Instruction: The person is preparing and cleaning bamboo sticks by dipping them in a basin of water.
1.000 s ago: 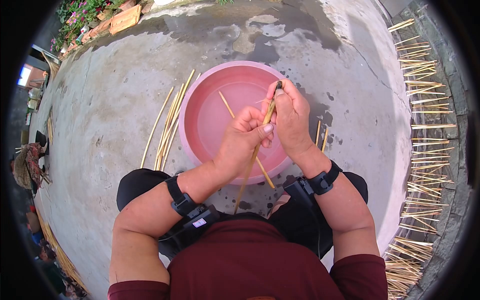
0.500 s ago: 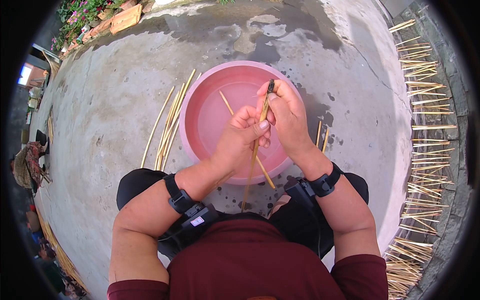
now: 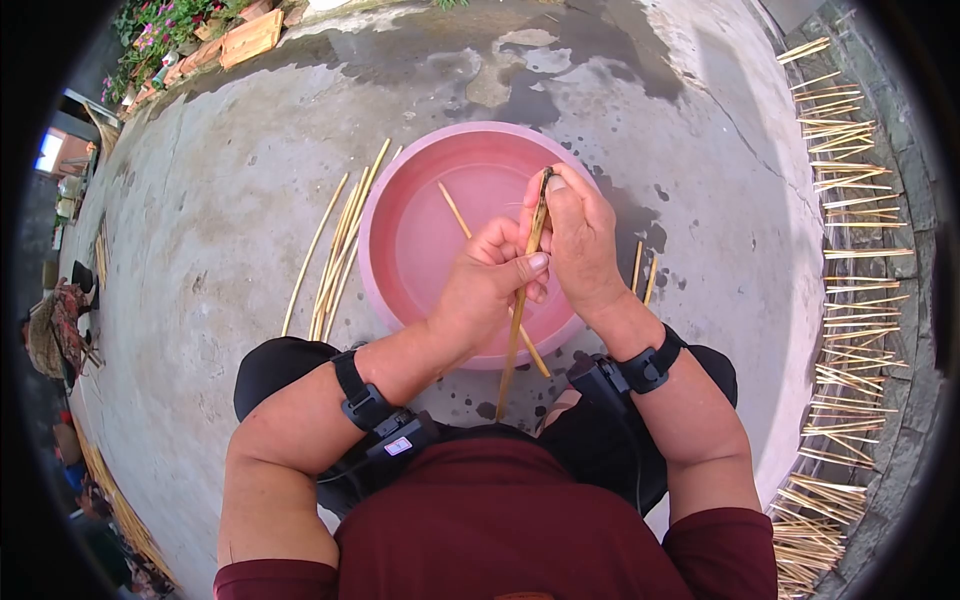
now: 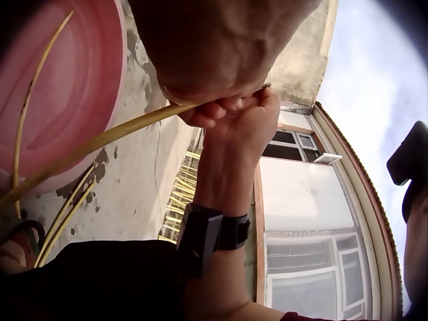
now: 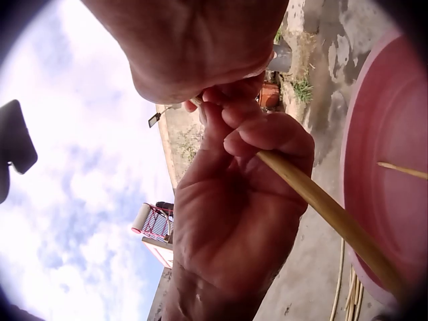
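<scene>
In the head view, a long yellow-brown stick (image 3: 533, 232) slants over the pink basin, its upper end dark. My left hand (image 3: 487, 275) grips it partway along, thumb laid over it. Close above, my right hand (image 3: 580, 235) pinches the stick near the dark end between thumb and fingers; whether that dark bit is the stick's own tip or a small tool, I cannot tell. The lower part of the stick runs down toward my lap, and in the right wrist view it leaves my left hand's curled fingers (image 5: 274, 134). Another stick (image 3: 453, 208) leans across the basin (image 3: 378, 270).
Several loose sticks (image 3: 350, 220) lie on the concrete left of the basin, and two more (image 3: 650, 278) to its right. Many short bundles of sticks (image 3: 850, 255) line the wall at far right. Potted flowers (image 3: 165, 30) stand at top left. Another person (image 3: 60, 330) is at the left edge.
Both hands and the held stick shifted slightly left, then back right and a little down. The stick's lower end swung to the right. The stick in the basin has stayed put.
</scene>
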### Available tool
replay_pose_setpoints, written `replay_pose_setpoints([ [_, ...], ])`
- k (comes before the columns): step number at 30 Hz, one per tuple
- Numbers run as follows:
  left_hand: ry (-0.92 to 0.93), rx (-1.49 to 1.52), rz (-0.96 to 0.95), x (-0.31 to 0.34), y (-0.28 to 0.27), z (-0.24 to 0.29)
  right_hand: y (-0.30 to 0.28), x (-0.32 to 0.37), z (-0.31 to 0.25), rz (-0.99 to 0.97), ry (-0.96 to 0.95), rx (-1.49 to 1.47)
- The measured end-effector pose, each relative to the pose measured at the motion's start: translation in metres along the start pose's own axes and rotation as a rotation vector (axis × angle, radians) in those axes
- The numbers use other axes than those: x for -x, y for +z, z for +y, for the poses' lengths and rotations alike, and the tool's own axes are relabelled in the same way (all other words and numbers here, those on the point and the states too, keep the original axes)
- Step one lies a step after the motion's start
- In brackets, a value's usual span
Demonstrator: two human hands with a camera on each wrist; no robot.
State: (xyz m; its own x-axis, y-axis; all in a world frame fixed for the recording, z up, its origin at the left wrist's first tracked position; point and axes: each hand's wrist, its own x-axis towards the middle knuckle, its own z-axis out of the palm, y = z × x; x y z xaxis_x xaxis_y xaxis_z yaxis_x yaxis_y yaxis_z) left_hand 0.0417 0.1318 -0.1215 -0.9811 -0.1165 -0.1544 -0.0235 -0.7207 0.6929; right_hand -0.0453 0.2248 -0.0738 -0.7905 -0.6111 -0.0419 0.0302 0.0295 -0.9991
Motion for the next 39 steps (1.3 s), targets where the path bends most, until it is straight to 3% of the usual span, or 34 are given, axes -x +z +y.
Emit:
replay_pose_setpoints([
  [4, 0.048, -0.024, 0.010, -0.005, -0.011, 0.002, 0.008, 0.001, 0.007, -0.003, -0.087, 0.002],
  [16, 0.037, 0.033, -0.052, 0.005, 0.002, 0.001, 0.002, 0.000, 0.000, 0.022, 0.060, -0.115],
  [22, 0.034, 0.082, -0.044, 0.003, -0.007, 0.004, 0.005, -0.004, 0.010, 0.021, -0.119, -0.071],
  [28, 0.029, 0.046, -0.051, 0.004, 0.000, 0.005, 0.000, -0.001, 0.000, 0.007, -0.008, -0.167],
  [34, -0.004, 0.028, 0.010, -0.006, -0.009, 0.005, 0.001, -0.009, 0.006, 0.058, -0.030, -0.054],
  [37, 0.111, -0.047, 0.111, -0.024, -0.025, 0.029, 0.001, -0.019, 0.028, 0.193, -0.096, -0.112],
  [39, 0.283, -0.116, 0.102, -0.034, -0.033, 0.064, -0.015, -0.022, 0.048, 0.171, -0.016, 0.026],
])
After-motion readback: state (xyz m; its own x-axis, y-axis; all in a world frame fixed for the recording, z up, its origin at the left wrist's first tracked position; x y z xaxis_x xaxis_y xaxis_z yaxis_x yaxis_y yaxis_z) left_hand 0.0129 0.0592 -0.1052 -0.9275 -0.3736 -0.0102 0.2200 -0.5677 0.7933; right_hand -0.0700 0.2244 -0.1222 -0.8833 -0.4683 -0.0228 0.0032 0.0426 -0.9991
